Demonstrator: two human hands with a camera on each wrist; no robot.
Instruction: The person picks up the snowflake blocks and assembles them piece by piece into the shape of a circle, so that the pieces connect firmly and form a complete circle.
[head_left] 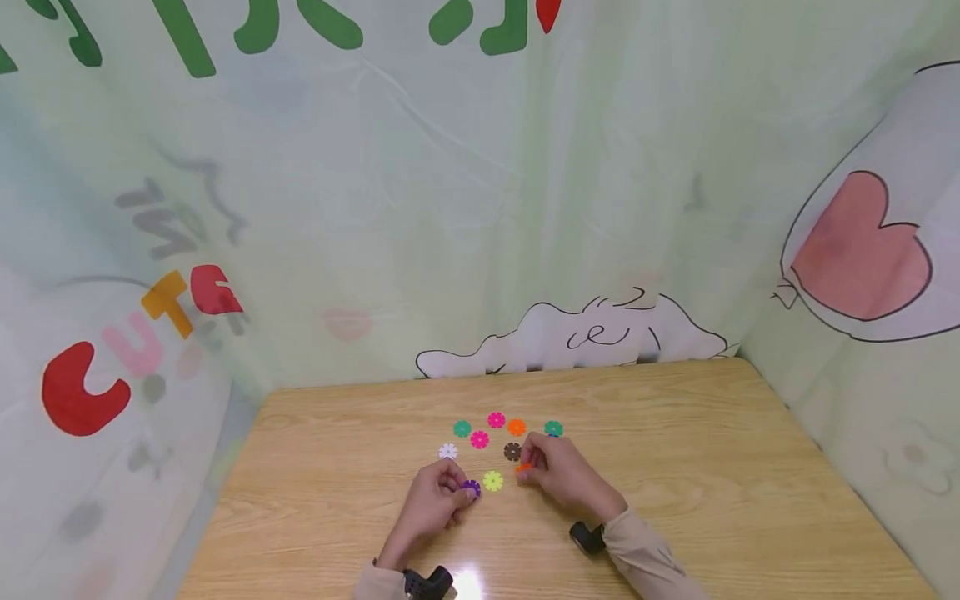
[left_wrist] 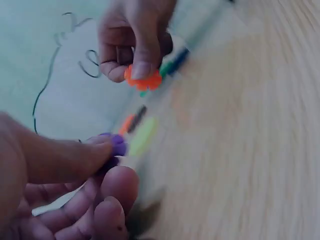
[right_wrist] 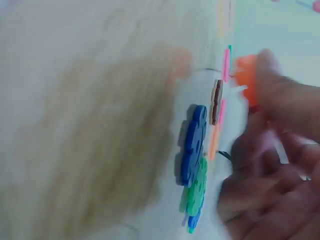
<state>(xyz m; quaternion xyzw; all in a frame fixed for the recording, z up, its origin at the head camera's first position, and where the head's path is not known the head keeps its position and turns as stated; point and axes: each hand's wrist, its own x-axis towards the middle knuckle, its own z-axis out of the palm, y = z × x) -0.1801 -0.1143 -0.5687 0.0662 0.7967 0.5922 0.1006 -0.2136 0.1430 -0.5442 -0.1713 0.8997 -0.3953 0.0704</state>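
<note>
left hand (head_left: 435, 500) is pinching a purple disc (head_left: 472, 487), right hand (head_left: 561, 471) is pinching an orange disc (left_wrist: 150, 83); they're sitting apart, unjoined, while more discs (head_left: 492, 481) are lying unheld on the counter (head_left: 712, 467)!

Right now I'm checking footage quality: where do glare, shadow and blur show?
Head view: bright glare on the table at the picture's bottom edge. Left wrist view: the yellow disc is soft. Right wrist view: the right hand and its orange disc are blurred, the blue disc looks crisper, and a dark patch, perhaps shadow, spreads over the table.
</note>
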